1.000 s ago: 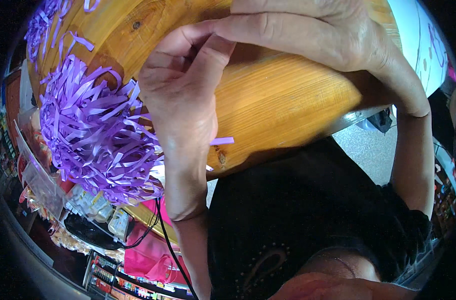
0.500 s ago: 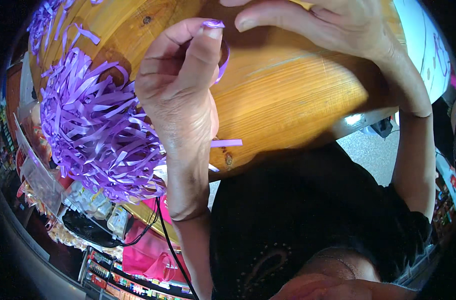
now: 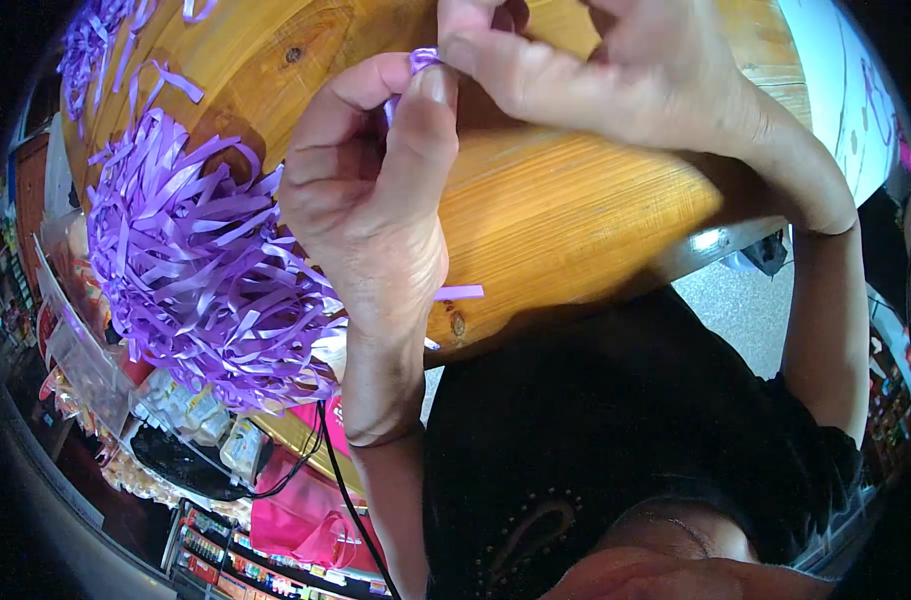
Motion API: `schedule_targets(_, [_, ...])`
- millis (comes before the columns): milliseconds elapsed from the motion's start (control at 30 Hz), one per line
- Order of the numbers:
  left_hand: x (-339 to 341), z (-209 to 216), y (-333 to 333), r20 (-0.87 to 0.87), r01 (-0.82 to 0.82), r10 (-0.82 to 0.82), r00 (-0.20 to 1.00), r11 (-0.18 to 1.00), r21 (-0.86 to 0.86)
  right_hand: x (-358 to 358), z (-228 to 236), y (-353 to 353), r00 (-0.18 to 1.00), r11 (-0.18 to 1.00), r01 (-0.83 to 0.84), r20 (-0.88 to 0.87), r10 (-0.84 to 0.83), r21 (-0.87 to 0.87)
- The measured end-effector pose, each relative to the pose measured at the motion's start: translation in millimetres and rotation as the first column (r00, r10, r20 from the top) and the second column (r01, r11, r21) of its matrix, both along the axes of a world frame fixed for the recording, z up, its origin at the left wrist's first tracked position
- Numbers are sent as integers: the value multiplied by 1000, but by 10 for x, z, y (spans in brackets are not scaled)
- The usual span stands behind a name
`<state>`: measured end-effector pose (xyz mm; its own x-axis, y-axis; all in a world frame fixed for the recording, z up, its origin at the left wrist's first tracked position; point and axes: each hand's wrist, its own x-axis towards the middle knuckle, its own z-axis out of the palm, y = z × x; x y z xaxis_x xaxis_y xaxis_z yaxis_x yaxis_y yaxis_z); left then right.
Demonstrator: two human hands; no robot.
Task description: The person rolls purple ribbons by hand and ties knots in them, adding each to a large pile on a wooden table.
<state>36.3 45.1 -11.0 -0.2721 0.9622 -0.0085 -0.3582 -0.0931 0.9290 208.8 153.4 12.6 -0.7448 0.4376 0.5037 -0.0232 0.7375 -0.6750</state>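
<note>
A narrow shiny purple ribbon (image 3: 424, 60) is folded into a small loop between the thumb and forefinger of my left hand (image 3: 370, 190). Against the loop's right side, my right hand (image 3: 625, 95) pinches with thumb and forefinger, slightly blurred; its fingertips partly hide the ribbon. Both hands are raised over the wooden table (image 3: 595, 210). Left of my left wrist lies a large tangled heap of purple ribbon pieces (image 3: 195, 260). A short flat ribbon strip (image 3: 462, 292) sticks out past my left wrist on the tabletop.
More ribbon strands (image 3: 83, 60) lie at the table's far left. Below the heap are a black cable (image 3: 343, 480), a pink bag (image 3: 300, 515) and clear packages (image 3: 180, 405). A white surface (image 3: 840, 90) stands beyond the table's right side.
My right hand has come left and down, bringing its fingertips to the ribbon. My left hand has shifted slightly right, and the ribbon end is now bent into a loop.
</note>
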Motion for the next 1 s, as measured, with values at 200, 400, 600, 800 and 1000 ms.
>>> schedule_targets(200, [-30, -18, 8, 219, 97, -121, 968, 988, 116, 27, -24, 12, 975, 417, -181, -106, 198, -891])
schedule_targets(400, [-107, -74, 47, 379, 199, -234, 895, 971, 131, -38, -81, -85, 949, 319, -316, -302, 95, -894])
schedule_targets(600, [-79, -73, 27, 380, 155, -175, 909, 985, 81, -115, -78, 11, 959, 990, -73, -281, 38, -116])
schedule_targets(800, [-44, -40, -11, 364, 102, -108, 925, 994, 36, -55, -69, 50, 975, 997, -61, -213, 70, 47])
schedule_targets(1000, [-48, -48, -13, 339, 115, -137, 931, 990, 85, -66, -122, 42, 956, 989, -133, -272, 110, -67])
